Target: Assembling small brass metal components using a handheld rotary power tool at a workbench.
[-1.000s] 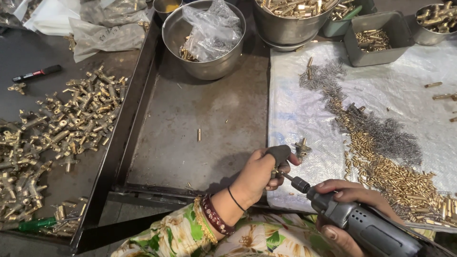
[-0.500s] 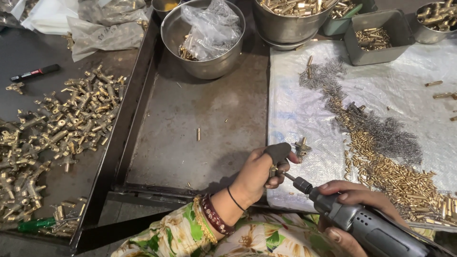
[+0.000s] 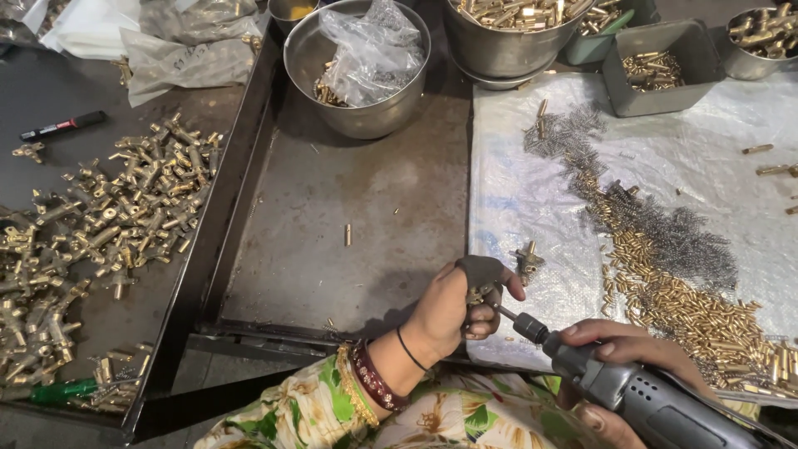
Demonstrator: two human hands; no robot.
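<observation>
My left hand (image 3: 453, 308) was closed around a small brass fitting (image 3: 477, 293), pinched between thumb and fingers (image 3: 480, 324), with a dark cover over the thumb tip. The fitting sat low in the view, at the near edge of the white woven sheet (image 3: 532, 191), and was mostly hidden by my grip. My right hand (image 3: 632, 353) was wrapped around the body of a grey electric screwdriver (image 3: 640, 395), its fingers curled over the top of the housing. The driver's bit (image 3: 505, 314) pointed up and left and met the fitting inside my left hand; the contact point itself was covered, so I could not see exactly where it seated.

Just beyond my left thumb another brass fitting (image 3: 526, 259) lay on the sheet. To the right ran a band of short brass pins (image 3: 682, 303) mixed with a drift of thin steel springs (image 3: 665, 229). On the dark metal tray (image 3: 332, 216) in the middle lay a single brass pin (image 3: 347, 235), well apart from everything else. At its far end stood a steel bowl (image 3: 357, 108) holding a clear plastic bag (image 3: 374, 50) and some brass parts. Further right were a bigger steel pot (image 3: 507, 41) heaped with brass and a grey rectangular bin (image 3: 657, 71). Left of the tray, on the counter (image 3: 50, 175), lay a large scatter of brass valve bodies (image 3: 100, 224), a black marker (image 3: 62, 125) and a green-handled tool (image 3: 62, 391).
</observation>
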